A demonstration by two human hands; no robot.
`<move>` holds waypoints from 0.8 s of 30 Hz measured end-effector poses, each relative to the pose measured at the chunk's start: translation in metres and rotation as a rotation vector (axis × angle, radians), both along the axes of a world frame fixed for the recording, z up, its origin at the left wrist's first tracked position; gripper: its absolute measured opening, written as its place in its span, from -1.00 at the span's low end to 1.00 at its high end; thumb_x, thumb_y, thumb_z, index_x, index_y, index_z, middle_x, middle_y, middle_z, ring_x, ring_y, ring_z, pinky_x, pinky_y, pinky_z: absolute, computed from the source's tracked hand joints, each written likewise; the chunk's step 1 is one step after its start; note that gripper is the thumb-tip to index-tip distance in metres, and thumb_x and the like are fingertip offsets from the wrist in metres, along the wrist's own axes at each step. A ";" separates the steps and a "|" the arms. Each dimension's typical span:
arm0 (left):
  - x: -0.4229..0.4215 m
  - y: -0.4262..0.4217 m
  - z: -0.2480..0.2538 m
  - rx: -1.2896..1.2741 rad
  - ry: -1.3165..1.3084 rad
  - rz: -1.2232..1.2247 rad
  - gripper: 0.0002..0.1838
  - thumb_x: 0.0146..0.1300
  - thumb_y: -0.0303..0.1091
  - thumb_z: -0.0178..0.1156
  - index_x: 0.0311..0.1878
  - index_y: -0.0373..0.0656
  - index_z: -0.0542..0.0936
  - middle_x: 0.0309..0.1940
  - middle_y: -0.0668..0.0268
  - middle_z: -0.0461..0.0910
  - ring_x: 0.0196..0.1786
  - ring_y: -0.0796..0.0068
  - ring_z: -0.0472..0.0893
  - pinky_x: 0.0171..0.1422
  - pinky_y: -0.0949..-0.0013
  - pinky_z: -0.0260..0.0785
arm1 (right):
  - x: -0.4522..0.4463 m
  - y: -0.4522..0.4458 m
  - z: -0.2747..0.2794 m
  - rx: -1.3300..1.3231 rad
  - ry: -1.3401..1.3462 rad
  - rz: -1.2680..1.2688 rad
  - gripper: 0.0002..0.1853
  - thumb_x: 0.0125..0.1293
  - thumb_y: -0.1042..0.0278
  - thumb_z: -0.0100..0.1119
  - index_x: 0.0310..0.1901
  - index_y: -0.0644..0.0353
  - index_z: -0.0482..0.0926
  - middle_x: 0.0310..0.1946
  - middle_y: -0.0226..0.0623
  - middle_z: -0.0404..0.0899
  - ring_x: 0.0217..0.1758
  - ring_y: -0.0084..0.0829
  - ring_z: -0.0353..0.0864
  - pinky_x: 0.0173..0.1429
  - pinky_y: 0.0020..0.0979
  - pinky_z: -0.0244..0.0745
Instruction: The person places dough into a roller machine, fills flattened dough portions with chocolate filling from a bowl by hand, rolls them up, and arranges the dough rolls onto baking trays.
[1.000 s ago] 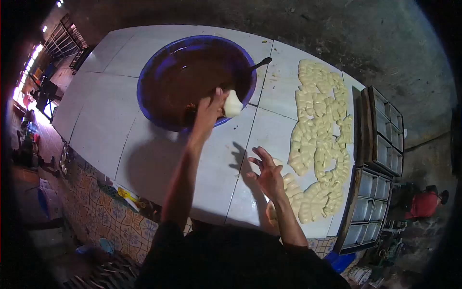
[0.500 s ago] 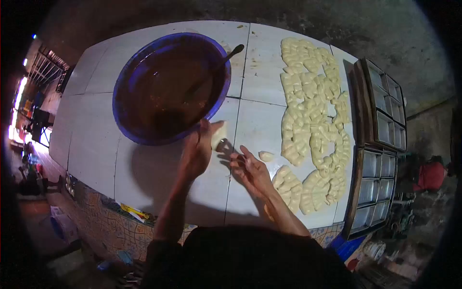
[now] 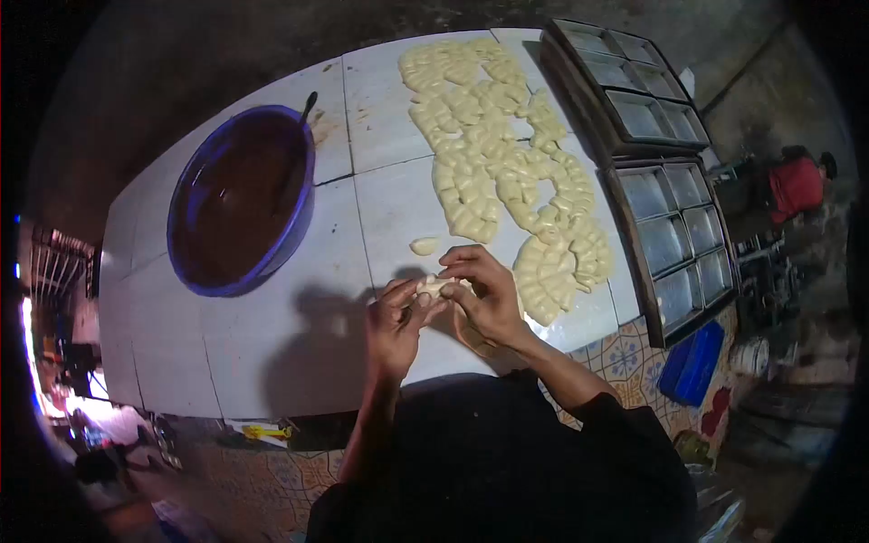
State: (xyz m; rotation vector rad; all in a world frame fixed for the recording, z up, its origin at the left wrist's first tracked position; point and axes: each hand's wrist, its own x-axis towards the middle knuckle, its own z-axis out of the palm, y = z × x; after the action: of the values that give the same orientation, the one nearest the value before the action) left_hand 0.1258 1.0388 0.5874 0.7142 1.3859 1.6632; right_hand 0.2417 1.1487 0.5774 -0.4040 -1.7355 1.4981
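A small piece of pale dough (image 3: 435,287) is pinched between the fingertips of my left hand (image 3: 395,328) and my right hand (image 3: 491,297). Both hands are closed on it, just above the white tiled table. A single loose dough piece (image 3: 424,245) lies just beyond my fingers. To the right, many pale dough pieces (image 3: 471,204) sit in packed rows and curves. The blue-purple basin (image 3: 291,246) at the left holds a brown mass (image 3: 237,208), and a dark utensil handle (image 3: 310,102) sticks out over its far rim.
Compartmented metal baking pans (image 3: 672,240) line the table's right edge, with another set (image 3: 625,81) behind them. A blue crate (image 3: 692,364) stands below at the right. Farther off is a person in a red top (image 3: 797,188). A yellow item (image 3: 265,432) lies under the front edge.
My view has swung right. My right hand has joined my left on the dough piece, which earlier lay flatter in the left hand with a dark spot on it.
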 end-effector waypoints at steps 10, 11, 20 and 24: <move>0.115 0.048 0.007 -0.231 0.193 -0.026 -0.84 0.28 -0.40 0.17 -0.23 -0.34 0.55 -0.29 0.28 0.56 -0.30 0.58 0.53 -0.25 0.49 0.53 | 0.108 0.006 -0.008 0.069 -0.090 -0.337 -0.79 0.26 0.41 0.19 -0.12 0.30 0.63 -0.44 -0.11 0.62 -0.37 -0.21 0.62 -0.20 -0.35 0.51; 0.125 0.056 0.000 -0.171 0.314 -0.065 -0.85 0.27 -0.41 0.18 -0.23 -0.34 0.56 -0.30 0.29 0.56 -0.31 0.59 0.53 -0.25 0.49 0.51 | 0.120 0.011 -0.011 0.026 -0.062 -0.380 -0.78 0.25 0.40 0.20 -0.11 0.30 0.64 -0.39 -0.13 0.63 -0.37 -0.19 0.61 -0.21 -0.33 0.50; 0.247 0.115 -0.038 0.231 0.652 -0.524 -0.21 0.14 -0.65 0.18 0.41 -0.11 0.07 0.24 0.11 0.18 0.16 0.30 0.40 0.02 0.35 0.46 | 0.306 0.064 -0.042 -0.740 -0.148 0.091 -0.46 0.34 0.47 0.11 0.36 0.16 0.32 0.09 -0.33 0.47 -0.18 -0.66 0.46 -0.03 -0.57 0.45; 0.296 0.136 -0.022 0.370 0.545 -0.699 -0.18 0.16 -0.51 0.22 0.44 -0.17 0.03 0.46 0.07 -0.10 0.37 0.16 0.26 0.32 0.10 0.27 | 0.391 0.083 -0.021 -0.376 -0.356 0.046 -0.35 0.08 0.51 0.20 0.30 0.11 0.40 0.14 -0.18 0.56 -0.14 -0.34 0.65 0.00 -0.40 0.53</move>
State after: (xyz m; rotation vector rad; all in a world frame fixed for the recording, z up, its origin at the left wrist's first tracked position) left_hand 0.4219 1.1752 0.5657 1.7380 0.9767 1.1935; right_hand 0.6332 1.2313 0.5567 -0.8743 -1.7298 1.8795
